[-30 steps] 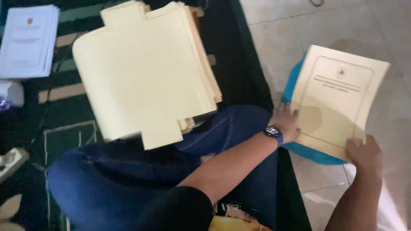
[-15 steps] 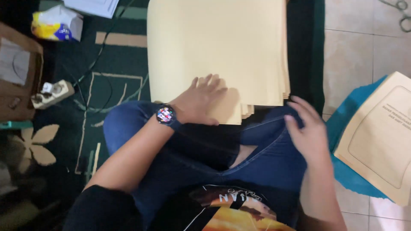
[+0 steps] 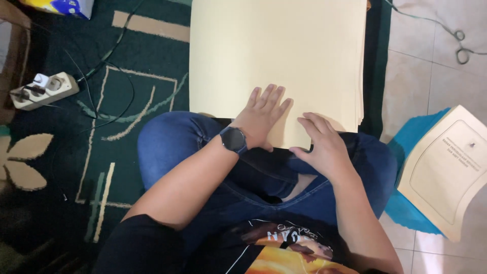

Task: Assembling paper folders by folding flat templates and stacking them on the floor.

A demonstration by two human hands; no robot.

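On the lap: the person sits cross-legged on the floor in blue jeans (image 3: 193,147), and both hands meet at the near edge of a big stack of cream paper sheets (image 3: 276,56).
Left hand: the left hand (image 3: 261,119) lies flat and open on the stack, fingers spread and pointing away, palm down. It grips nothing; it only presses.
Watch: a dark watch (image 3: 233,139) sits on the left wrist.
Right hand: the right hand (image 3: 324,144) is loosely curled at the near edge of the stack, fingertips touching the paper. I cannot tell if it pinches a sheet or only rests there.
How to do it well: I think the flat hand should press softly so the pile does not slide, while the other hand nudges the edges straight, slowly, so no sheet bends.
Where the stack is: it lies on the dark green rug (image 3: 127,101), its near edge on the knees.
To the right: a cream printed folder (image 3: 446,170) lies on a blue sheet (image 3: 406,213) on the pale floor tiles (image 3: 421,76).
To the left: a white power strip (image 3: 43,90) sits on the rug, with black cables near it.
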